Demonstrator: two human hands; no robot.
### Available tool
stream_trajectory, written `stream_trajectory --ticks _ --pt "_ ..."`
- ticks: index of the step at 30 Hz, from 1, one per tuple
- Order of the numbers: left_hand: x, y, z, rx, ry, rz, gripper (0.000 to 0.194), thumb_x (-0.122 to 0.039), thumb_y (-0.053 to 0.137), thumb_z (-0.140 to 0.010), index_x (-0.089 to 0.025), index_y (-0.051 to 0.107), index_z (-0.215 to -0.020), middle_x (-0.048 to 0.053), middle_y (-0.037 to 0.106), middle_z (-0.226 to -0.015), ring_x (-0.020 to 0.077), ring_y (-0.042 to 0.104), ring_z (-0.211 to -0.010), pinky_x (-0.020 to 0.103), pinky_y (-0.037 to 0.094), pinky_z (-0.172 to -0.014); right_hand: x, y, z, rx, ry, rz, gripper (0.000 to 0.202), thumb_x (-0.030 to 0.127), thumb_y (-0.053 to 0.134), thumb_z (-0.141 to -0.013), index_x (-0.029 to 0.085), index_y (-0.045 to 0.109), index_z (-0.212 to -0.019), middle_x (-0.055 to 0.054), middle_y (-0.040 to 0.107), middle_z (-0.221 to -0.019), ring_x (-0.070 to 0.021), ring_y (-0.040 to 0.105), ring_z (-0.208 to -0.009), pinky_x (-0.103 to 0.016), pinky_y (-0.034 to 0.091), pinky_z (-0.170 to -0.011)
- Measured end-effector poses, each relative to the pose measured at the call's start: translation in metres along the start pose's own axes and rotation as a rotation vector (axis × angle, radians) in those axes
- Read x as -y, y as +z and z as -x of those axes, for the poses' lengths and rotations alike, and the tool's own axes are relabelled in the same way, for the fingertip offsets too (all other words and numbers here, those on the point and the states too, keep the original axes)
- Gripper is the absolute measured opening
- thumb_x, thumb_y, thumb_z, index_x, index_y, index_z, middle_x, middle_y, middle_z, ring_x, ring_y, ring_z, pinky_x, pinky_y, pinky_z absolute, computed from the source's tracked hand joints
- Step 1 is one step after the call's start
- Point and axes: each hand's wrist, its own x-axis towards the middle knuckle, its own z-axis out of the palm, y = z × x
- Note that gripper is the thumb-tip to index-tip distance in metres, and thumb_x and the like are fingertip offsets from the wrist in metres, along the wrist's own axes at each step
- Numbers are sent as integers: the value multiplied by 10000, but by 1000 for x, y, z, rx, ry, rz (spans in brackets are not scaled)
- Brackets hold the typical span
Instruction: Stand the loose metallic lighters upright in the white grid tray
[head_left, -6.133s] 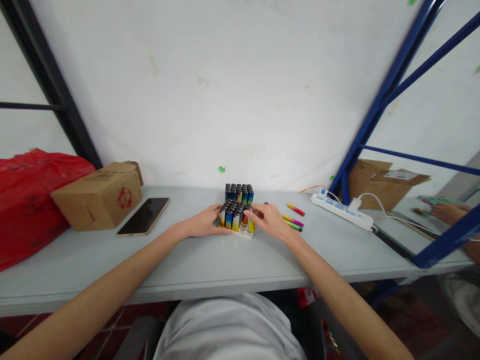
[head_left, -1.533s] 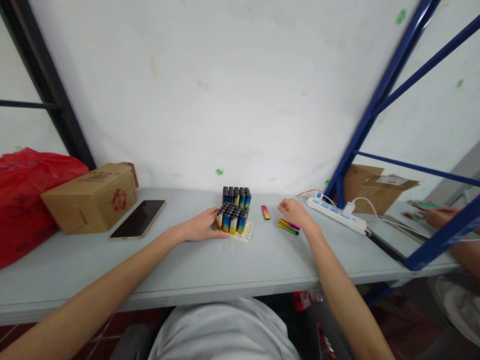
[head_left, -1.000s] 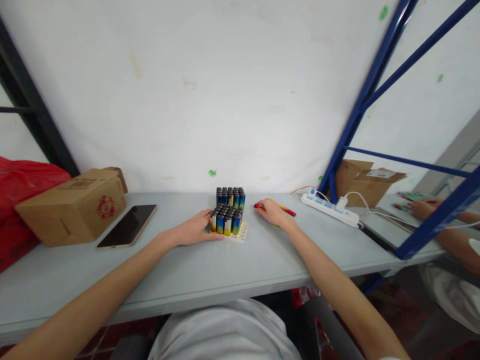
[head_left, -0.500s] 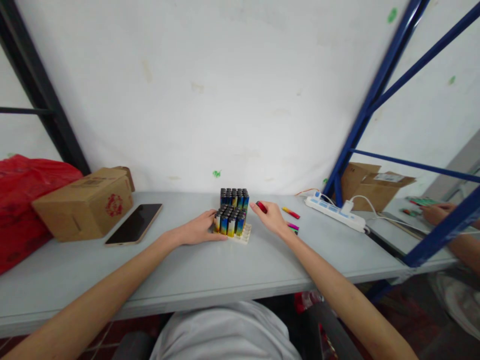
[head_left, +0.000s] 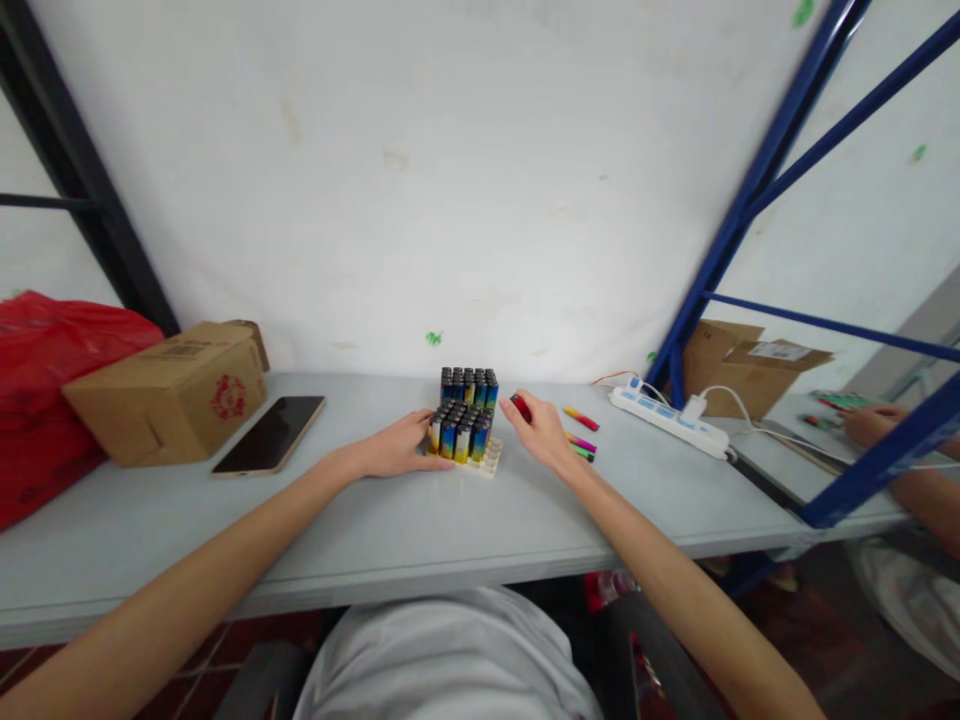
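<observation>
Several lighters (head_left: 463, 437) with black tops and blue-yellow bodies stand upright in a cream tray (head_left: 487, 466), whose right column of holes shows no lighter. Around the tray's left edge, my left hand (head_left: 397, 447) grips it with thumb in front and fingers behind. Just right of the tray, my right hand (head_left: 541, 430) is closed on a red lighter (head_left: 520, 407), partly hidden by the fingers. Behind stands a second block of upright lighters (head_left: 469, 383). A yellow-red lighter (head_left: 582, 419) and a pink-and-green pair (head_left: 581, 446) lie right of my right hand.
At left lie a phone (head_left: 270, 434), a cardboard box (head_left: 169, 395) and a red bag (head_left: 67, 400). A white power strip (head_left: 671, 422) with cables lies at right, near a blue rack post (head_left: 739, 230). Beyond it, another person's hand (head_left: 874, 428) works by an open carton (head_left: 750, 370).
The view has tilted slightly, so the tabletop things sit a little higher. My right hand still holds the red lighter beside the tray, and my left hand stays on the tray.
</observation>
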Motion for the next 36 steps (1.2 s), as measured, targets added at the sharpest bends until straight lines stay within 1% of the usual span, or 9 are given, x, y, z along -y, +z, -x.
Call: stream_trajectory --ticks 5,9,14,18,22,25,30,33,36 --pt "-4 -1 -1 8 32 42 694 -771 681 -904 -231 746 -1336 93 666 -1450 350 577 -1337 441 389 -1254 9 -13 5 130 -117 -18 392 539 337 -1116 249 513 -918 -17 609 -801 -189 563 -726 -304 445 -703" --pt "-3 0 -1 19 46 46 684 -760 673 -919 -245 732 -1365 78 653 -1487 341 556 -1365 432 361 -1267 15 -18 7 189 -276 105 431 538 368 -1118 245 501 -831 -55 607 -883 -204 566 -827 -318 457 -788" --pt "2 1 -1 1 23 12 717 -766 690 -902 -233 715 -1381 104 659 -1450 349 586 -1336 436 404 -1239 19 -19 12 324 -227 44 466 537 397 -1121 241 483 -771 19 560 -672 -156 498 -619 -288 387 -660" --pt "1 1 1 -7 21 10 684 -748 702 -901 -238 726 -1355 106 666 -1418 352 599 -1321 438 423 -1225 21 -19 15 400 -195 -82 447 539 442 -1117 224 574 -828 -17 703 -765 -184 644 -710 -284 443 -689" --pt "-2 1 2 5 16 11 656 -736 688 -918 -256 721 -1363 96 663 -1432 356 583 -1338 450 409 -1235 20 -11 18 484 -234 5 336 470 507 -1117 214 658 -960 -53 768 -871 -218 705 -788 -301 475 -734" --pt "-1 1 2 12 -11 3 637 -737 704 -903 -250 741 -1313 102 675 -1402 362 577 -1337 462 406 -1237 18 -3 19 464 -274 147 270 423 534 -1117 210 670 -1022 -66 750 -894 -214 685 -782 -301 455 -724" --pt "4 2 1 -12 -2 23 639 -772 719 -873 -283 759 -1281 76 679 -1407 332 595 -1316 424 422 -1225 16 0 19 478 -262 203 375 478 583 -1095 207 646 -845 -36 678 -780 -175 593 -674 -287 374 -641" --pt "6 3 1 -15 4 22 651 -778 711 -878 -274 763 -1287 82 674 -1420 332 598 -1309 425 423 -1224 13 -7 19 474 -240 156 452 526 556 -1098 207 626 -785 -10 643 -712 -158 550 -633 -284 341 -627" --pt "7 3 0 -13 8 19 627 -754 704 -900 -268 770 -1290 85 663 -1443 336 593 -1317 438 415 -1233 0 -23 20 361 -211 180 482 492 462 -1135 210 618 -777 1 605 -674 -162 533 -630 -293 352 -659"
